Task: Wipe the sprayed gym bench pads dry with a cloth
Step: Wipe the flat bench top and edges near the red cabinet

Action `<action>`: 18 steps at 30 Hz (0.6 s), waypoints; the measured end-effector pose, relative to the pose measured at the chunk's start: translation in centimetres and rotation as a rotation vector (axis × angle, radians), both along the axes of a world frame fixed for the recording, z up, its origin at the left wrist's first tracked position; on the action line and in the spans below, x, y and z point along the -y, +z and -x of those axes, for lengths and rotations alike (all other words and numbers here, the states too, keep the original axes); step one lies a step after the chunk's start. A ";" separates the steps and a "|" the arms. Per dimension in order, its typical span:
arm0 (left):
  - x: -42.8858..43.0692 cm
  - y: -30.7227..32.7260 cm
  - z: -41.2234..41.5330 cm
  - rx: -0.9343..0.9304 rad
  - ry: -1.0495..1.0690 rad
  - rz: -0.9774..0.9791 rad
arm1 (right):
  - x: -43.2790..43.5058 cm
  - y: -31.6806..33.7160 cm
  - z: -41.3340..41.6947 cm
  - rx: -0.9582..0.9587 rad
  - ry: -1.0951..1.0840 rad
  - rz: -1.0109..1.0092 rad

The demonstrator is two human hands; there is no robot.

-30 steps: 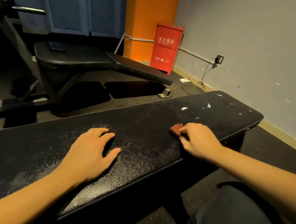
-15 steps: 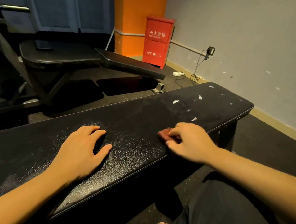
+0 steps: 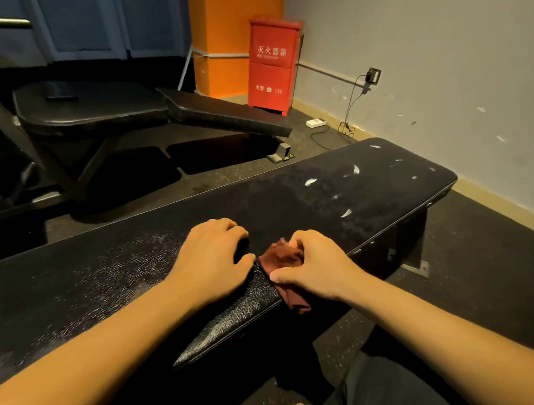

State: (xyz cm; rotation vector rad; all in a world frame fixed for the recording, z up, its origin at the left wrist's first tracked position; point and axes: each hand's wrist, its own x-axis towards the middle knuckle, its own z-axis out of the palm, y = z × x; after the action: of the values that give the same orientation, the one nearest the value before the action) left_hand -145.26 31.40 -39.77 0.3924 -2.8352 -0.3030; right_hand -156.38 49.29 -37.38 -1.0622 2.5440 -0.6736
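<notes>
A dim gym corner is surrounding a long black bench pad (image 3: 324, 203), which is stretching across the view; a dark red cloth (image 3: 281, 259) is sitting bunched on the pad's near edge, one corner drooping over that edge; the right hand (image 3: 317, 262) is bearing down on it, fingers curled into the folds and thumb lying along the near side, so it is gripping the cloth and not merely resting there; the left hand (image 3: 212, 256) is lying just beside the cloth on the pad, fingers loosely spread and bent, holding nothing, apparently bracing the body. The pad's grain is glistening near the hands, and pale streaks (image 3: 350, 171) are showing toward its far right end, so much of the surface is probably waiting for the cloth. Doing this stroke well is likely meaning flattening the bunch for wider contact, pressing evenly, and overlapping passes toward that streaked end. Beyond the pad, a second bench (image 3: 93, 104) and a red cabinet (image 3: 273, 64) are standing.
</notes>
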 end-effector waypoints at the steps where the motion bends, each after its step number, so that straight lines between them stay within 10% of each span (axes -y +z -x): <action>1: -0.3 -0.1 1.1 0.003 -0.018 0.003 | -0.1 -0.1 0.0 0.004 0.007 0.026; 8: -0.7 -1.1 7.3 -0.049 -0.010 -0.003 | -1.7 0.0 5.2 0.175 -0.201 0.249; 18: -1.7 -2.7 8.3 -0.092 0.054 0.009 | -7.2 -1.1 19.9 -0.316 -0.625 -0.068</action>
State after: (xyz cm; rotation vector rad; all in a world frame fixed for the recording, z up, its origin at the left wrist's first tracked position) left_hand -153.57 33.13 -42.44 0.4401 -2.7300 -0.2905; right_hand -176.32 56.52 -38.46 -0.3498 3.1790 -0.5847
